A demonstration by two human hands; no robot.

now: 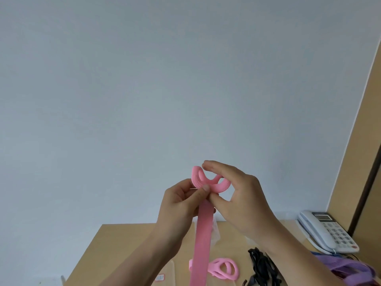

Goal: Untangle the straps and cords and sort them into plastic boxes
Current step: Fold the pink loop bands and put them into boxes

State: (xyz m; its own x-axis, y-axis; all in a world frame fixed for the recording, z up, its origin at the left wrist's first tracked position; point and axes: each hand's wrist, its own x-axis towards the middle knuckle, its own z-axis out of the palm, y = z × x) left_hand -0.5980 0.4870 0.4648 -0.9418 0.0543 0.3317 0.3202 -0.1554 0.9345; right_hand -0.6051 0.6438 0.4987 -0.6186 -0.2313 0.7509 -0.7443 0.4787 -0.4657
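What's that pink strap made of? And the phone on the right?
The pink strap looks like woven elastic fabric, matte: fine ribbing shows on its loops, and it hangs limp below the left hand. The phone looks like hard plastic, smooth and slightly shiny, with moulded keys. Looks alone can't settle either.

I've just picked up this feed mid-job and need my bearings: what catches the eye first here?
A pink strap raised at centre against the bare wall: the left hand pinches it below its looped top, the right hand curls round the loop. On the table below lie a coiled pink strap, black cords and, far right, purple straps.
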